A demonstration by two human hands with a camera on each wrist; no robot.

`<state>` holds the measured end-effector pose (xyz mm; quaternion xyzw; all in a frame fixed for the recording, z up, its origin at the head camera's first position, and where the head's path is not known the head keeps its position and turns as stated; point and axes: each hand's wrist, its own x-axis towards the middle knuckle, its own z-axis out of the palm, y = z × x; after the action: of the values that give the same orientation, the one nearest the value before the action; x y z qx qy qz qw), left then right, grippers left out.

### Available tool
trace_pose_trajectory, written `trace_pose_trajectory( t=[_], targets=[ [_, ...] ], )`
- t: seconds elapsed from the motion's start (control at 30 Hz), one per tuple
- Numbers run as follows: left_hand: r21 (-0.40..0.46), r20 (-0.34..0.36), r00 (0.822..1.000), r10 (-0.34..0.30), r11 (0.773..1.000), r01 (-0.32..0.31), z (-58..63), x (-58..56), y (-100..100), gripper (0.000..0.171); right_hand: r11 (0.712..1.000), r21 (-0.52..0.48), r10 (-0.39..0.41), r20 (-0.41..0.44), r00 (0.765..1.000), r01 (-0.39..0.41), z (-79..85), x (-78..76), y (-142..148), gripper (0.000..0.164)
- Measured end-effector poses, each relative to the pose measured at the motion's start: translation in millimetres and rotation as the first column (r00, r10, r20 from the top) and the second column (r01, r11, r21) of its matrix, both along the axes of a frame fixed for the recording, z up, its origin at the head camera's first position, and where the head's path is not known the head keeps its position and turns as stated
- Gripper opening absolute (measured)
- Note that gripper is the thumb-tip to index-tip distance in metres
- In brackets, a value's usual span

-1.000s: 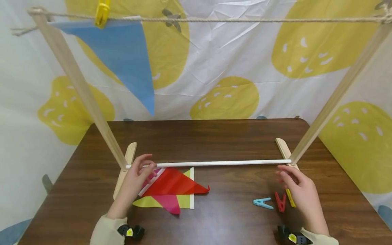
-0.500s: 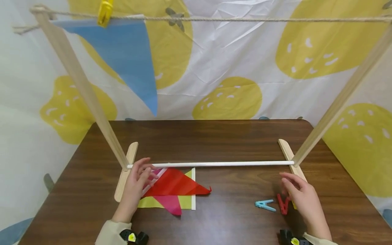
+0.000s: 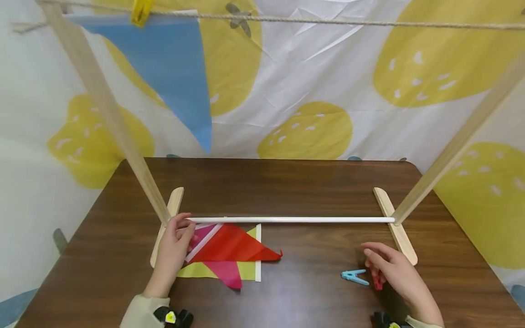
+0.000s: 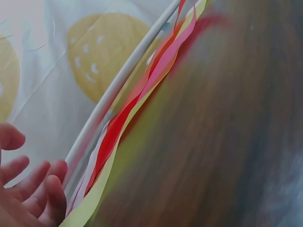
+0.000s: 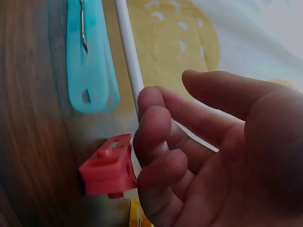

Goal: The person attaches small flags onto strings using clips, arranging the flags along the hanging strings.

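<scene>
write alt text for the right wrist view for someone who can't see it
A right hand, fingers loosely curled, is close beside a red clothespin on a wooden table. A light blue clothespin lies nearby, part of a yellow one shows below, and a white rod passes behind.

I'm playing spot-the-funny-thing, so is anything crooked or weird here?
Yes, a little. The red flag on the table has a tip that curls up instead of lying flat. The blue flag on the rope looks lopsided, its point off toward the picture's right.
</scene>
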<state>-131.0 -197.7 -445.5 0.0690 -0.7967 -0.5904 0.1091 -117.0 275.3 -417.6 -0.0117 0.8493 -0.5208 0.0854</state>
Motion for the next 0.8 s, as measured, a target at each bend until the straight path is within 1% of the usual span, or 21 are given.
trace_pose_trajectory(
  t=[0.13, 0.3, 0.4, 0.47, 0.53, 0.6, 0.63, 0.67, 0.7, 0.8],
  targets=[
    [-0.013, 0.029, 0.999, -0.014, 1.000, 0.015, -1.3, -4.0, -1.1, 0.036, 1.000, 0.008, 0.013, -0.018, 1.000, -0.013, 0.9, 0.0, -1.2, 0.041],
    [-0.022, 0.072, 0.997, -0.021, 0.999, 0.023, -1.4, -1.9, -2.3, 0.034, 0.997, 0.060, 0.057, -0.016, 0.998, -0.056, 1.4, -0.5, -3.0, 0.044],
    [-0.083, 0.092, 0.995, -0.034, 0.996, 0.041, -1.2, 0.2, -3.4, 0.032, 0.993, 0.102, 0.065, -0.020, 0.998, -0.062, 2.0, -1.7, -3.9, 0.044],
    [-0.169, 0.100, 0.994, -0.039, 0.984, 0.055, -1.4, 1.0, -3.1, 0.030, 0.985, 0.165, 0.061, -0.039, 0.997, -0.054, 2.9, -1.8, -2.9, 0.045],
    [-0.259, 0.100, 0.994, -0.045, 0.963, 0.070, -1.8, 1.8, -2.5, 0.029, 0.972, 0.233, 0.047, -0.060, 0.997, -0.032, 3.1, -1.3, -1.0, 0.046],
    [-0.322, 0.086, 0.995, -0.050, 0.944, 0.075, -1.4, 1.2, -1.2, 0.028, 0.952, 0.305, 0.035, -0.088, 0.995, -0.007, 4.0, -1.2, 2.4, 0.047],
    [-0.344, 0.077, 0.996, -0.050, 0.936, 0.074, -1.6, 1.0, -0.8, 0.027, 0.946, 0.325, 0.024, -0.086, 0.996, 0.005, 3.8, -0.9, 4.0, 0.048],
    [-0.355, 0.070, 0.996, -0.053, 0.932, 0.075, -1.3, 1.3, -0.9, 0.027, 0.942, 0.335, 0.015, -0.080, 0.997, 0.013, 3.0, -0.8, 5.4, 0.049],
    [-0.360, 0.068, 0.996, -0.054, 0.930, 0.075, -1.3, 1.3, -1.3, 0.027, 0.946, 0.325, 0.005, -0.068, 0.998, 0.017, 1.9, -0.6, 6.5, 0.050],
    [-0.378, 0.069, 0.996, -0.058, 0.922, 0.080, -1.4, 2.2, -3.2, 0.026, 0.965, 0.262, -0.018, -0.021, 1.000, 0.023, -2.0, -0.6, 8.5, 0.051]
  ],
)
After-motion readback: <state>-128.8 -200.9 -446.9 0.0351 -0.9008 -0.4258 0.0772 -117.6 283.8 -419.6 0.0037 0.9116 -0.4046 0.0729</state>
